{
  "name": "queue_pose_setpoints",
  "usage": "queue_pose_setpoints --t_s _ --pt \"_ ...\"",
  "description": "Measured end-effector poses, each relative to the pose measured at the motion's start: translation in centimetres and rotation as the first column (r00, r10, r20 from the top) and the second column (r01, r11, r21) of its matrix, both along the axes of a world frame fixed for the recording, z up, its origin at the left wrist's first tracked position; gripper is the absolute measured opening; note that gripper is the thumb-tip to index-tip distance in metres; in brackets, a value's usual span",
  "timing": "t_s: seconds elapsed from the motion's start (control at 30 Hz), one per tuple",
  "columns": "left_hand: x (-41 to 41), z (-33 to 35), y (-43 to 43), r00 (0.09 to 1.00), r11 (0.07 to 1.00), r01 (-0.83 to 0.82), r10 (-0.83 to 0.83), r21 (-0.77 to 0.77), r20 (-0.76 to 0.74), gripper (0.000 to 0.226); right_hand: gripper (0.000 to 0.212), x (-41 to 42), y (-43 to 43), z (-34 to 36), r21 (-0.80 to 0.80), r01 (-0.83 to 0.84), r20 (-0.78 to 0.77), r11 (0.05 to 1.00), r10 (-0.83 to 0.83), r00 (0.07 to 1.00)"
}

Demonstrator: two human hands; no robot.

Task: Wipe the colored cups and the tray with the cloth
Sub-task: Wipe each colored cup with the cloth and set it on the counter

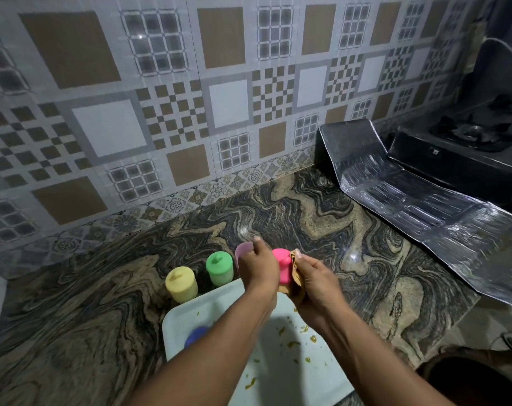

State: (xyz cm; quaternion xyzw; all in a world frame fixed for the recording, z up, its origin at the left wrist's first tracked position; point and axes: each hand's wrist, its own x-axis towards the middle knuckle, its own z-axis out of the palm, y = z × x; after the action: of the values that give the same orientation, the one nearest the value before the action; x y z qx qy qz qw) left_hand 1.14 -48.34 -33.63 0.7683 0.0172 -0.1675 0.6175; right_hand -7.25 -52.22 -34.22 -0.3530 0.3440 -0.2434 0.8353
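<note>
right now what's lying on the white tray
On the white tray: greenish-yellow food scraps and a blue object, partly hidden by the left forearm. Both forearms cover much of the tray's middle, so anything beneath them can't be seen.

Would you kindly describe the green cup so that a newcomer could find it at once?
Start at the white tray on the marbled counter. Just beyond its far edge two cups stand side by side. The green cup is the right one, beside the yellow cup.

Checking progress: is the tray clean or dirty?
Dirty: greenish-yellow scraps lie scattered across the white tray, mostly on its right side.
</note>
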Motion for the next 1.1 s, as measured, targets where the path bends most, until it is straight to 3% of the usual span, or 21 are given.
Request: queue_pose_setpoints --t_s 0.07,0.13,0.23,0.3,0.37,0.47,0.53,0.63,0.73,0.83,0.93,1.03,1.1 --pt "0.4 -1.0 0.5 0.978 0.983 0.181 -0.182 -0.014 -0.106 0.054 0.018 -0.5 -0.3 0.2 -0.036 -0.032 -0.056 0.999 0.03 0.998" --pt "1.4 -0.6 1.3 0.884 0.912 0.41 -0.401 -0.011 -0.24 0.064 0.017 -1.4 -1.2 1.1 -0.121 -0.171 -0.117 0.978 0.157 0.981" --pt "2.9 0.1 1.3 0.826 0.837 0.543 -0.519 0.065 -0.222 0.064 0.016 -1.9 -2.2 2.7 -0.226 -0.366 -0.185 0.903 0.329 0.926" --pt "2.9 0.2 0.6 0.888 0.873 0.46 -0.454 0.165 -0.074 0.056 0.018 -1.5 -2.3 3.1 -0.254 -0.355 -0.163 0.9 0.322 0.933" --pt "2.3 0.3 0.0 0.96 0.947 0.25 -0.27 0.204 0.077 0.055 0.023 -0.9 -1.8 2.9 -0.236 -0.249 -0.102 0.939 0.231 0.968" --pt "0.7 0.9 0.2 0.998 1.0 -0.004 0.002 0.018 0.059 0.05 0.016 -0.2 -0.2 1.0 -0.089 -0.055 -0.02 0.994 0.053 0.998" --pt "0.1 0.0 0.3 0.997 0.999 0.025 -0.028 -0.033 -0.07 0.044 0.018 -0.3 0.3 0.1 -0.039 -0.027 -0.039 0.999 0.025 0.999" --pt "0.9 -0.5 1.4 0.896 0.94 0.342 -0.33 -0.015 -0.297 0.059 0.019 -1.6 -1.0 0.8 -0.125 -0.141 -0.127 0.982 0.125 0.984" --pt "2.3 0.8 1.4 0.815 0.855 0.518 -0.488 0.017 -0.311 0.063 0.021 -2.2 -2.3 2.5 -0.254 -0.344 -0.2 0.904 0.299 0.933" --pt "2.0 1.6 0.4 0.898 0.893 0.438 -0.427 0.106 -0.106 0.056 0.017 -1.4 -1.9 2.8 -0.243 -0.295 -0.134 0.924 0.27 0.954" --pt "1.2 0.8 0.0 0.984 0.988 0.117 -0.13 0.104 0.119 0.056 0.016 -0.5 -0.4 1.9 -0.108 -0.097 -0.02 0.989 0.095 0.995" --pt "0.3 -0.2 0.3 0.996 0.996 -0.072 0.074 -0.051 0.042 0.05 0.023 -0.1 0.8 0.5 -0.017 0.039 -0.01 0.999 -0.039 0.999" --pt "0.3 -1.1 0.6 0.992 0.996 0.064 -0.07 -0.064 -0.102 0.046 0.025 -0.5 0.5 0.3 -0.064 0.024 -0.063 0.998 -0.028 0.998"
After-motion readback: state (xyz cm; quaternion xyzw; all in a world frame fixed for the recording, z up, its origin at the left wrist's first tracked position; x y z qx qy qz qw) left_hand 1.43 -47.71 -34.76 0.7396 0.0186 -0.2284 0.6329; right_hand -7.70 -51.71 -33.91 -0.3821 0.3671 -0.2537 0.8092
